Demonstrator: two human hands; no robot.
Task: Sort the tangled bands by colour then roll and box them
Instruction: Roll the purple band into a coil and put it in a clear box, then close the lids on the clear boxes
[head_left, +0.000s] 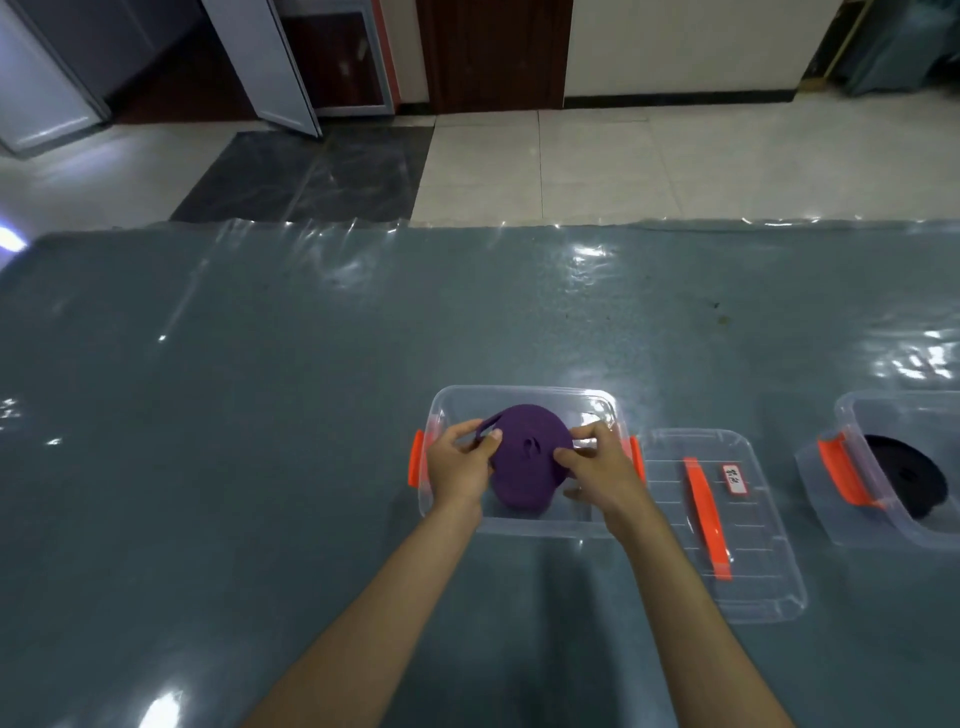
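A rolled purple band (524, 457) sits inside a clear plastic box (524, 395) with orange side clips, near the table's middle front. My left hand (460, 467) pinches the roll's loose end at its left side. My right hand (597, 467) grips the roll's right edge, fingers curled over it. Both hands reach down into the box. The lower part of the roll is partly hidden behind my hands.
The box's clear lid (727, 525) with an orange handle and a small label lies just right of it. A second clear box (852, 415) at the right edge holds a rolled black band (906, 475). The table (260, 389) is covered in glossy grey-green plastic sheet.
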